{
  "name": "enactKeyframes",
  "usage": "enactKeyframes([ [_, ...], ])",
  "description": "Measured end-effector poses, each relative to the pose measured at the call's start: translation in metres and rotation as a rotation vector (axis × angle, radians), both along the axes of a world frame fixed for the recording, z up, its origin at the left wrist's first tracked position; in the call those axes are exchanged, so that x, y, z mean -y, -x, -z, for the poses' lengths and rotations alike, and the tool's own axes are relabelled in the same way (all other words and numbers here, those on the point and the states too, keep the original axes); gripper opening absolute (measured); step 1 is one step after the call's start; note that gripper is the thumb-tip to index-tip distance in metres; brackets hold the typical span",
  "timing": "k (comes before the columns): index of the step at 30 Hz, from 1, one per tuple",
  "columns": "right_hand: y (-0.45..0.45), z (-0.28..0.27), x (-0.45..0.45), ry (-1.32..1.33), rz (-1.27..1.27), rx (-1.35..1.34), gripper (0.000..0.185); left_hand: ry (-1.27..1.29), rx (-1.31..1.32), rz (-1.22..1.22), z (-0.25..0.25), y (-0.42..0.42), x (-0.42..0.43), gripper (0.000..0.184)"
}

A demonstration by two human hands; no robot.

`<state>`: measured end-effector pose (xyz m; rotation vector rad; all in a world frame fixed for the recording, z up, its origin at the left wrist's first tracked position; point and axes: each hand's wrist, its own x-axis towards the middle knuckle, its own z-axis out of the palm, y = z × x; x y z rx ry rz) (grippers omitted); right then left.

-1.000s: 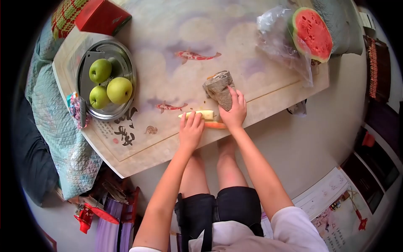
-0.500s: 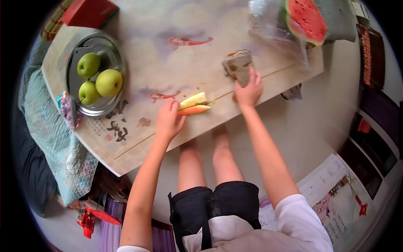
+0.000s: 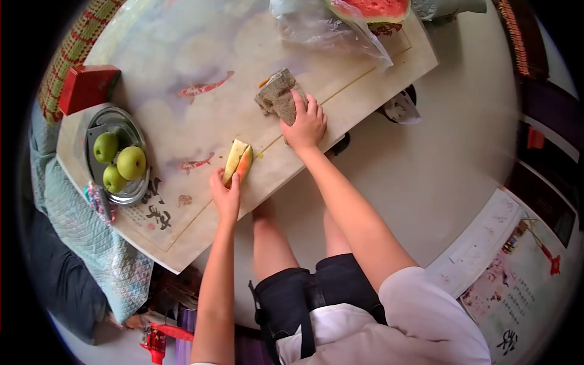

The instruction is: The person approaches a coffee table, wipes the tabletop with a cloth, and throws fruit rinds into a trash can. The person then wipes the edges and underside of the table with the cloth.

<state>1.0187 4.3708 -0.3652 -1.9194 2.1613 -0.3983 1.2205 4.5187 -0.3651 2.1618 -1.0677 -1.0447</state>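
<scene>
Two eaten-down pieces of watermelon rind [image 3: 238,162] lie side by side near the table's front edge. My left hand [image 3: 225,191] is closed round their near end, with thumb and fingers on either side. Farther right, my right hand [image 3: 306,126] grips a crumpled grey-brown cloth [image 3: 277,99] that rests on the tabletop. A bit of orange shows at the cloth's far edge; what it belongs to is hidden. Small wet scraps lie on the surface just right of the rind.
An oval metal tray [image 3: 137,193] with three green apples [image 3: 131,163] stands at the left, beside a red box [image 3: 89,89]. At the back right are a cut watermelon [image 3: 380,8] and a clear plastic bag [image 3: 322,27]. The koi-painted table [image 3: 243,45] has an angled front edge.
The view has turned, shifting the table leftward and tilting it. My left hand still holds the rind, now pointing more away from me. My right hand remains on the cloth.
</scene>
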Motion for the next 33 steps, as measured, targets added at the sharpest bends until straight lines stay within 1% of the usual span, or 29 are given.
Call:
enactKeyframes([
  [1, 0.0, -0.002, 0.002, 0.004, 0.007, 0.024, 0.07, -0.068, -0.092, -0.123, -0.004, 0.006, 0.006, 0.034],
  [2, 0.001, -0.003, 0.003, -0.021, -0.002, 0.042, 0.069, -0.064, -0.07, -0.118, -0.008, 0.01, 0.012, 0.034],
  [4, 0.009, -0.008, -0.002, -0.064, 0.013, 0.071, 0.068, -0.189, -0.35, -0.466, -0.019, 0.023, 0.016, 0.025],
  [5, 0.013, -0.01, -0.002, -0.119, -0.025, 0.134, 0.07, -0.197, -0.334, -0.445, -0.016, 0.025, 0.015, 0.025],
  [6, 0.019, -0.012, 0.003, -0.164, -0.064, 0.196, 0.072, -0.191, -0.351, -0.487, -0.007, 0.022, 0.015, 0.024],
  [7, 0.025, -0.013, 0.006, -0.158, -0.045, 0.208, 0.072, -0.182, -0.37, -0.529, 0.003, 0.019, 0.017, 0.023],
  [8, 0.031, -0.016, 0.004, -0.154, -0.095, 0.289, 0.073, -0.186, -0.382, -0.588, 0.007, 0.018, 0.018, 0.02],
  [9, 0.039, -0.019, 0.001, -0.15, -0.138, 0.367, 0.074, -0.192, -0.372, -0.559, 0.009, 0.016, 0.019, 0.02],
  [10, 0.049, -0.019, -0.002, -0.129, -0.176, 0.453, 0.076, -0.213, -0.441, -0.637, 0.012, 0.013, 0.021, 0.018],
  [11, 0.061, -0.025, -0.006, -0.091, -0.181, 0.5, 0.07, -0.234, -0.511, -0.717, 0.009, 0.016, 0.028, 0.016],
  [12, 0.076, -0.03, -0.008, -0.065, -0.199, 0.546, 0.066, -0.242, -0.51, -0.758, 0.007, 0.019, 0.034, 0.013],
  [13, 0.091, -0.032, -0.012, -0.038, -0.22, 0.593, 0.063, -0.202, -0.54, -0.726, 0.009, 0.015, 0.035, 0.015],
  [14, 0.108, -0.041, -0.014, 0.021, -0.186, 0.592, 0.049, -0.161, -0.548, -0.717, 0.013, 0.008, 0.033, 0.016],
  [15, 0.125, -0.039, -0.019, 0.028, -0.16, 0.592, 0.049, -0.122, -0.56, -0.705, 0.014, -0.001, 0.034, 0.017],
  [16, 0.144, -0.035, -0.027, 0.043, -0.145, 0.608, 0.044, -0.075, -0.564, -0.649, 0.004, -0.01, 0.035, 0.019],
  [17, 0.165, -0.033, -0.032, 0.059, -0.128, 0.625, 0.039, -0.028, -0.567, -0.592, -0.013, -0.018, 0.035, 0.021],
  [18, 0.185, -0.037, -0.036, 0.094, -0.042, 0.621, 0.029, -0.05, -0.503, -0.519, -0.04, -0.026, 0.033, 0.022],
  [20, 0.228, -0.027, -0.049, 0.074, 0.039, 0.611, 0.028, -0.105, -0.341, -0.4, -0.108, -0.019, 0.048, 0.022],
  [21, 0.249, -0.018, -0.058, 0.035, 0.089, 0.61, 0.026, -0.142, -0.235, -0.361, -0.148, 0.005, 0.065, 0.02],
  [23, 0.288, 0.002, -0.073, -0.026, 0.226, 0.639, 0.023, -0.012, -0.179, -0.372, -0.201, 0.081, 0.096, 0.017],
  [24, 0.306, 0.014, -0.079, 0.001, 0.342, 0.661, 0.022, -0.011, -0.174, -0.336, -0.209, 0.108, 0.107, 0.017],
  [26, 0.342, 0.033, -0.088, 0.045, 0.581, 0.698, 0.018, 0.021, -0.334, -0.149, -0.218, 0.159, 0.122, 0.016],
  [27, 0.358, 0.05, -0.095, 0.053, 0.698, 0.699, 0.017, -0.04, -0.374, -0.097, -0.211, 0.189, 0.13, 0.015],
  [28, 0.376, 0.061, -0.1, 0.037, 0.764, 0.672, 0.017, -0.068, -0.429, -0.033, -0.203, 0.243, 0.142, 0.013],
  [29, 0.396, 0.073, -0.104, 0.019, 0.825, 0.643, 0.017, -0.118, -0.465, -0.023, -0.178, 0.279, 0.149, 0.012],
  [30, 0.414, 0.088, -0.109, 0.068, 0.857, 0.657, 0.017, -0.128, -0.469, -0.02, -0.152, 0.33, 0.157, 0.01],
  [31, 0.429, 0.103, -0.114, 0.101, 0.918, 0.688, 0.015, -0.235, -0.433, 0.016, -0.133, 0.381, 0.169, 0.011],
  [32, 0.446, 0.117, -0.12, 0.117, 0.943, 0.652, 0.014, -0.241, -0.399, 0.022, -0.1, 0.421, 0.176, 0.012],
  [33, 0.461, 0.128, -0.125, 0.134, 0.969, 0.615, 0.013, -0.272, -0.441, 0.09, -0.064, 0.451, 0.183, 0.012],
])
